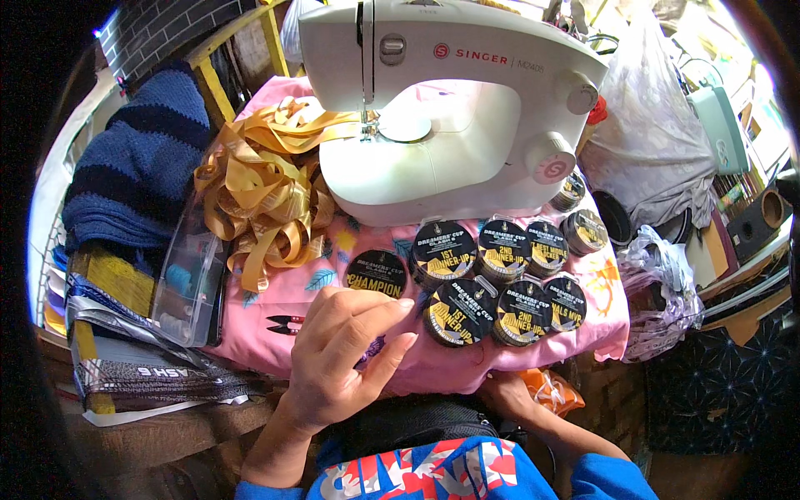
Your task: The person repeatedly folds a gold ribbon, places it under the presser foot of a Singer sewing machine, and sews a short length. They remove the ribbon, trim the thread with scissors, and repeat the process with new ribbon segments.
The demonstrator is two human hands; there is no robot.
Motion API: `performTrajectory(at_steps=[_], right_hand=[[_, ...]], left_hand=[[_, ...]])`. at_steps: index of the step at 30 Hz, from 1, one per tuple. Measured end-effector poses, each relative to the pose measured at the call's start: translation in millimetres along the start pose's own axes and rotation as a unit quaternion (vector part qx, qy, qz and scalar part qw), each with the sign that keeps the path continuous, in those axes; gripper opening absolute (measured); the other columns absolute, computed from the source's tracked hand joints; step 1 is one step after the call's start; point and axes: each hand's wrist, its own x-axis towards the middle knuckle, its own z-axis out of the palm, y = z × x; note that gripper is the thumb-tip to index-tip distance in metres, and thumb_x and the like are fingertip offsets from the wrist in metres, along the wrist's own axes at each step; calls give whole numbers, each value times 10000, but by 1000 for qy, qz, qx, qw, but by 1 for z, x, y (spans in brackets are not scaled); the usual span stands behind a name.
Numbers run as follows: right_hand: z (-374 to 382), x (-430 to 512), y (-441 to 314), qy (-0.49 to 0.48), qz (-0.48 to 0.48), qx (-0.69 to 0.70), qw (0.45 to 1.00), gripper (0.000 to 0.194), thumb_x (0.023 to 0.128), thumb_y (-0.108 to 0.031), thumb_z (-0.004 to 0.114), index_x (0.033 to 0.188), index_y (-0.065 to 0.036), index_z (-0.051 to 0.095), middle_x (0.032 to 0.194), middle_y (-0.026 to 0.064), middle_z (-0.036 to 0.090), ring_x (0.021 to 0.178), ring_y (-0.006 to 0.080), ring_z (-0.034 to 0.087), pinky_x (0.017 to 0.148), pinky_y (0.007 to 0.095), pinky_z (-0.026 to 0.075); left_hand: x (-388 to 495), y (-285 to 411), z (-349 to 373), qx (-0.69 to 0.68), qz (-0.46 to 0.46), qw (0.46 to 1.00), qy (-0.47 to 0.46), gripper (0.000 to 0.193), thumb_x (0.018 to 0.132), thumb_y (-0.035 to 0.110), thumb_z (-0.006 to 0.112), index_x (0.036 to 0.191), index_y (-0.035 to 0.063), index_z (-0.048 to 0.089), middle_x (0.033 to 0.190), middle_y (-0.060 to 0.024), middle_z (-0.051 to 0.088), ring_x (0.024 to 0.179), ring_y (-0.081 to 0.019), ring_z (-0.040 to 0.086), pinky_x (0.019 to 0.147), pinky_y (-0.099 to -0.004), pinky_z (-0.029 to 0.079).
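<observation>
My left hand (pixel 347 350) hovers over the pink cloth (pixel 262 312), fingers curled, with a gap between thumb and forefinger and nothing visible in it. It partly covers a round black medal disc (pixel 376 272) and the handle end of thread snips (pixel 285 324). Down at the cloth's front edge is my right hand (pixel 507 395); its fingers are hidden there, so any grip cannot be seen. Stacks of round printed discs (pixel 444 253) stand right of my left hand. Behind them is a white Singer sewing machine (pixel 431 187), with gold ribbon (pixel 340 128) running to its presser foot (pixel 369 128).
A heap of gold ribbon (pixel 262 194) lies left of the machine. Beside it are a clear plastic box (pixel 190 287) with thread spools and a folded blue striped knit (pixel 137 156). On the right hang plastic bags (pixel 656 137). An orange bag (pixel 553 390) is near my right hand.
</observation>
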Motion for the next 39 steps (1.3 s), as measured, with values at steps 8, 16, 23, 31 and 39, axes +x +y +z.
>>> performTrajectory(at_steps=[8, 16, 23, 31, 39], right_hand=[[-161, 22, -129, -188, 110, 55, 974, 230, 828, -201, 565, 1022, -106, 484, 846, 123, 627, 741, 357, 626, 625, 466, 516], [-284, 41, -162, -39, -130, 239, 962, 349, 649, -127, 849, 934, -15, 683, 720, 153, 663, 569, 234, 669, 494, 282, 520], [-257, 67, -139, 144, -105, 450, 875, 128, 708, 0, 728, 820, 26, 671, 784, 142, 627, 757, 229, 633, 694, 328, 502], [-194, 132, -162, 163, -209, 410, 872, 299, 747, -126, 752, 1007, -2, 676, 977, 140, 595, 881, 245, 604, 745, 319, 476], [-179, 134, -168, 36, -179, 453, 873, 208, 815, -131, 728, 893, 16, 604, 795, 132, 569, 707, 243, 556, 616, 347, 416]], left_hand=[[-5, 18, 9, -351, -116, 873, -318, 318, 879, 139, 653, 1175, 31, 612, 1052, -122, 668, 975, -247, 649, 829, -338, 504], [-4, 19, 34, -679, -312, 377, -547, 291, 918, 308, 632, 961, 26, 574, 796, 13, 565, 697, -42, 497, 593, -212, 391], [39, 25, -29, -667, -333, 607, -276, 143, 924, 193, 627, 921, 55, 595, 815, 30, 589, 713, -16, 507, 625, -173, 401], [81, 66, -52, -662, -349, 661, -53, 356, 898, 259, 600, 1099, -21, 514, 908, -200, 605, 801, -283, 618, 678, -395, 519], [79, 25, -71, -720, -252, 628, 157, 368, 1008, 388, 398, 1122, 94, 586, 1015, -57, 632, 712, -145, 531, 645, -298, 454]])
